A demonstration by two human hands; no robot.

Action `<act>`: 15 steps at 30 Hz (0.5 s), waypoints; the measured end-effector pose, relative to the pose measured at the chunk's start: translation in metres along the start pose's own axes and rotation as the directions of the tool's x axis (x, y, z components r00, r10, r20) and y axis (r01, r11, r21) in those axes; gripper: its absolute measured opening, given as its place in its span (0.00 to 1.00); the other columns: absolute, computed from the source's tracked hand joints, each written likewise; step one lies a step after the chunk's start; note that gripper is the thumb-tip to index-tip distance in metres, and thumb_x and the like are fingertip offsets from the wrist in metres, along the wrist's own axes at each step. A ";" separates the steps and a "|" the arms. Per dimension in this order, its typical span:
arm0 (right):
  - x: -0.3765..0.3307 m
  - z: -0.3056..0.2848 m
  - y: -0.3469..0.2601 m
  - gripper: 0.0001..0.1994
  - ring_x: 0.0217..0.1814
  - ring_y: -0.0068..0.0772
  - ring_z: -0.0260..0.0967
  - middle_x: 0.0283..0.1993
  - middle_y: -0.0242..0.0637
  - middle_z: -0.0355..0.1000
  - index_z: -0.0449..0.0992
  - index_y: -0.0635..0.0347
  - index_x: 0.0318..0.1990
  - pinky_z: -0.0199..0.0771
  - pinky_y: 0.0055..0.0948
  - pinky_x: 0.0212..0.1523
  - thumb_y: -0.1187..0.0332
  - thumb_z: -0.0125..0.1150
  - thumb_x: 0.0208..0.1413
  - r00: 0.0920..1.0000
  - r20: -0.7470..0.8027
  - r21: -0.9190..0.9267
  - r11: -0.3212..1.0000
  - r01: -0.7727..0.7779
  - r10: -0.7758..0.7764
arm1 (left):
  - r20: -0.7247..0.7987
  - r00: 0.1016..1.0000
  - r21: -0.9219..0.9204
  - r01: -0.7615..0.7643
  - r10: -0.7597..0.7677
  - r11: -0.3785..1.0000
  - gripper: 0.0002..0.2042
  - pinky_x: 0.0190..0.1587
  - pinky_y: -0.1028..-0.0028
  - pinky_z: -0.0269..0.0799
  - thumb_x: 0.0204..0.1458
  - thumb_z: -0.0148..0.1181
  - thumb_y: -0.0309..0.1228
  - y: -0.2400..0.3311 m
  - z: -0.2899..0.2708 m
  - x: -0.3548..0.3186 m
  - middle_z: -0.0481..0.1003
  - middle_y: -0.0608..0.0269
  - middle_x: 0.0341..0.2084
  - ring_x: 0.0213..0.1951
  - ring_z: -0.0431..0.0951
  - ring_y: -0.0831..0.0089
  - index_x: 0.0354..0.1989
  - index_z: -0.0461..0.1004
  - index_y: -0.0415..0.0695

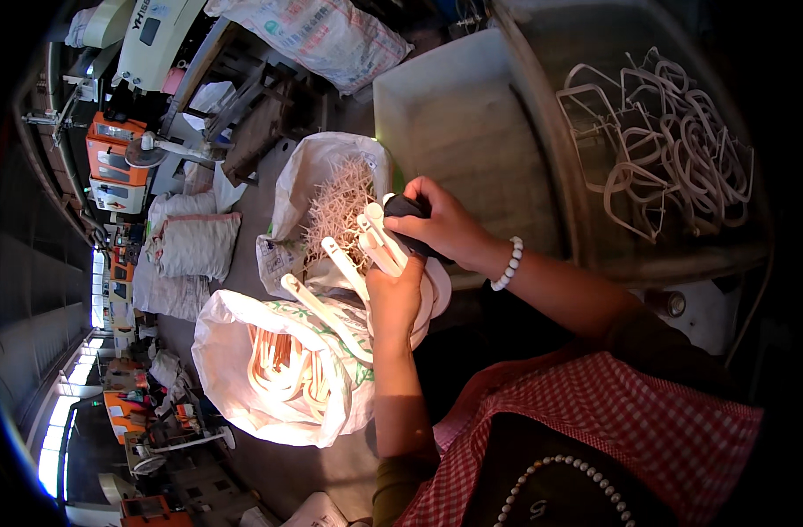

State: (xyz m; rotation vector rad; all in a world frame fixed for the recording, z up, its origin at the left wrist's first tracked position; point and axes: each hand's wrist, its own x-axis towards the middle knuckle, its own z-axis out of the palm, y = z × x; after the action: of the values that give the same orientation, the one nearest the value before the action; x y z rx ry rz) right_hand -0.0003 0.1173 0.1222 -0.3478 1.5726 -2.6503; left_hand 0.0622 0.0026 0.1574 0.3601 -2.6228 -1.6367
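Note:
My left hand [396, 294] is closed round several white plastic strips with rounded, holed ends, which look like curved handles [380, 249]. Two more of these strips stick out to the left of that hand, one of them a longer strip [327, 318]. Beside the strip ends, my right hand [441, 224] grips a black object [405, 208], whose kind is mostly hidden by the fingers. Just beyond the hands stands an open white sack [289, 189] full of thin, pale, twig-like plastic bits [338, 206]. Nearer, another open white sack [217, 351] holds many curved strips [283, 373].
A large pale bin [454, 105] stands ahead to the right. Beside it, another bin holds tangled white plastic frames [673, 158]. Full sacks [195, 246] lie at left, another sack [322, 35] at the far side. Orange and white machines [118, 162] line the left. A can [669, 304] sits at right.

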 end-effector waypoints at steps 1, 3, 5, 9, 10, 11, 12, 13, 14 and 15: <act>0.001 0.003 0.004 0.13 0.36 0.15 0.60 0.35 0.26 0.63 0.65 0.56 0.36 0.65 0.19 0.36 0.69 0.66 0.49 0.999 -0.034 0.040 0.999 -0.015 0.016 | 0.013 1.000 -0.032 0.012 -0.011 0.999 0.16 0.41 0.74 0.70 0.49 0.63 0.27 -0.003 0.000 -0.001 0.76 0.59 0.36 0.37 0.75 0.73 0.45 0.72 0.33; 0.002 0.004 0.008 0.13 0.37 0.16 0.61 0.36 0.27 0.64 0.66 0.57 0.37 0.65 0.20 0.37 0.68 0.65 0.49 0.994 -0.014 0.158 0.981 -0.108 0.112 | 0.039 0.999 -0.097 0.032 -0.028 0.995 0.16 0.42 0.73 0.70 0.50 0.63 0.28 -0.004 0.001 -0.003 0.75 0.59 0.37 0.38 0.75 0.72 0.45 0.72 0.33; 0.005 0.002 0.014 0.13 0.38 0.17 0.62 0.37 0.28 0.65 0.66 0.58 0.39 0.66 0.20 0.37 0.67 0.64 0.50 0.986 -0.037 0.200 0.968 -0.153 0.164 | 0.041 0.999 -0.178 0.034 -0.027 0.984 0.17 0.43 0.73 0.70 0.50 0.63 0.28 -0.009 0.004 -0.002 0.75 0.59 0.38 0.39 0.75 0.72 0.46 0.71 0.33; 0.012 -0.009 0.027 0.15 0.40 0.17 0.64 0.39 0.29 0.67 0.68 0.59 0.44 0.68 0.20 0.41 0.65 0.62 0.53 0.984 -0.042 0.210 0.964 -0.163 0.175 | 0.056 0.998 -0.316 0.011 0.007 0.949 0.19 0.44 0.73 0.70 0.51 0.63 0.28 -0.018 0.009 0.002 0.74 0.58 0.41 0.41 0.75 0.71 0.50 0.69 0.34; 0.012 -0.012 0.023 0.15 0.40 0.16 0.64 0.39 0.29 0.67 0.68 0.59 0.45 0.68 0.20 0.42 0.65 0.61 0.54 0.983 -0.004 0.270 0.947 -0.175 0.183 | 0.049 0.999 -0.371 0.003 0.017 0.929 0.20 0.46 0.72 0.71 0.52 0.62 0.27 -0.015 0.010 0.002 0.74 0.56 0.43 0.42 0.75 0.70 0.51 0.67 0.34; 0.011 -0.014 0.019 0.14 0.40 0.16 0.64 0.39 0.28 0.67 0.68 0.59 0.45 0.68 0.20 0.42 0.65 0.61 0.55 0.982 0.035 0.330 0.925 -0.189 0.188 | 0.058 0.998 -0.413 0.041 -0.019 0.910 0.21 0.46 0.73 0.70 0.52 0.63 0.28 -0.012 0.009 0.003 0.74 0.56 0.43 0.42 0.75 0.70 0.52 0.67 0.34; 0.009 -0.015 0.015 0.14 0.41 0.15 0.64 0.40 0.28 0.67 0.68 0.59 0.46 0.68 0.20 0.43 0.65 0.60 0.55 0.981 0.075 0.349 0.917 -0.193 0.178 | 0.067 0.996 -0.451 0.076 -0.052 0.889 0.21 0.45 0.73 0.70 0.52 0.63 0.29 -0.008 0.008 0.003 0.74 0.56 0.43 0.42 0.74 0.71 0.52 0.67 0.33; 0.008 -0.017 0.012 0.14 0.41 0.15 0.64 0.40 0.27 0.67 0.68 0.59 0.47 0.68 0.19 0.44 0.65 0.60 0.56 0.979 0.114 0.368 0.908 -0.198 0.166 | 0.077 0.993 -0.487 0.111 -0.084 0.866 0.22 0.45 0.73 0.70 0.52 0.64 0.30 -0.005 0.006 0.004 0.74 0.56 0.43 0.41 0.74 0.71 0.53 0.68 0.33; 0.006 -0.018 0.008 0.14 0.42 0.15 0.64 0.41 0.27 0.67 0.68 0.59 0.47 0.68 0.19 0.44 0.65 0.59 0.57 0.976 0.153 0.387 0.899 -0.203 0.154 | 0.088 0.994 -0.513 0.100 -0.064 0.853 0.24 0.45 0.74 0.70 0.51 0.64 0.30 -0.007 0.005 0.005 0.73 0.57 0.44 0.41 0.75 0.72 0.55 0.66 0.34; 0.005 -0.018 0.005 0.13 0.42 0.15 0.64 0.41 0.27 0.67 0.68 0.59 0.47 0.68 0.19 0.44 0.66 0.58 0.57 0.977 0.163 0.323 0.929 -0.181 0.134 | 0.090 0.995 -0.519 0.086 -0.046 0.851 0.24 0.45 0.74 0.70 0.51 0.64 0.30 -0.008 0.005 0.005 0.74 0.57 0.44 0.41 0.75 0.71 0.55 0.66 0.34</act>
State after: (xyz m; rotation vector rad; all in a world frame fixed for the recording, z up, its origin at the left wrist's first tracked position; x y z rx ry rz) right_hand -0.0095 0.1302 0.1105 -0.3600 1.0343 -2.6365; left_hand 0.0582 0.0022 0.1477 0.3674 -2.0913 -2.3265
